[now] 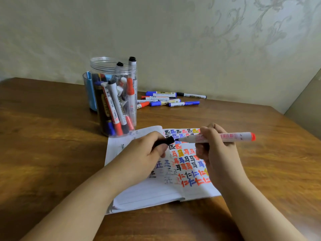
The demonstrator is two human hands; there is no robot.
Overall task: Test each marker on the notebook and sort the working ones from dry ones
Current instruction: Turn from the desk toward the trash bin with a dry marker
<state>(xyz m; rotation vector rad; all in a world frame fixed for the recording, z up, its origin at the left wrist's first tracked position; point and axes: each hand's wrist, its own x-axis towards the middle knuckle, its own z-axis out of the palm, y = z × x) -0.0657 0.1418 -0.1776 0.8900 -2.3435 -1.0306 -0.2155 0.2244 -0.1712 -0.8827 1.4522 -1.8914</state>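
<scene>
Over the open notebook [156, 193] on the counter [52, 136], I see the right hand [215, 150] grasping a white marker [217, 137] with an orange end, while the left hand [145, 152] has its fingers pinched round the black cap [165, 142] just off the tip.

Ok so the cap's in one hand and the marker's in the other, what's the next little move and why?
Probably lower the marker tip onto a blank bit of the notebook and draw a short stroke. The right hand holds it uncapped above the page, the left hand holds the black cap clear of the tip, so it looks ready to test.
</scene>
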